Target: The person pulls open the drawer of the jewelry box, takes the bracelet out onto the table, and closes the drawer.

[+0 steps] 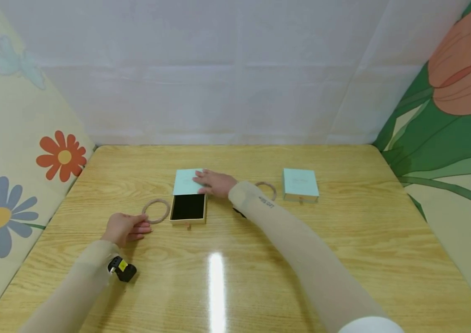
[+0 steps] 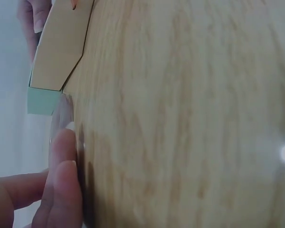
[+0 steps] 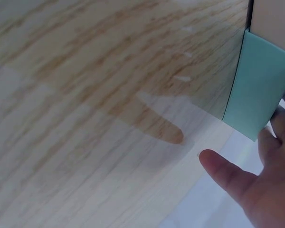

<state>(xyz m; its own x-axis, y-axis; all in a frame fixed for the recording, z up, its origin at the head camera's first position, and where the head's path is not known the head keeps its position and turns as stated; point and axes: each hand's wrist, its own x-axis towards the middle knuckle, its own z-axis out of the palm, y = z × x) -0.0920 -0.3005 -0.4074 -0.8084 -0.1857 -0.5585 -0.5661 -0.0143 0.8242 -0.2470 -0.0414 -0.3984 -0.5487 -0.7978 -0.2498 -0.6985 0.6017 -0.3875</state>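
Note:
My left hand (image 1: 125, 228) pinches the near left edge of a pinkish bangle (image 1: 156, 200), beside the drawer box. In the left wrist view the bangle (image 2: 61, 114) shows edge-on beyond the fingertips. The box has a pale blue sleeve (image 1: 183, 182) and a drawer (image 1: 188, 222) pulled out toward me, lined with black padding (image 1: 188, 206). Fingers spread, my right hand (image 1: 218, 183) rests on the right part of the sleeve. The right wrist view shows the thumb held apart from the other fingers, which lie at the sleeve's side (image 3: 259, 88).
Another bangle (image 1: 266, 185) lies beyond my right forearm, which partly hides it. To its right stands a second pale blue box (image 1: 300, 183), its drawer in. The wooden table (image 1: 343, 240) meets a white cloth backdrop (image 1: 235, 92) and floral panels at both sides.

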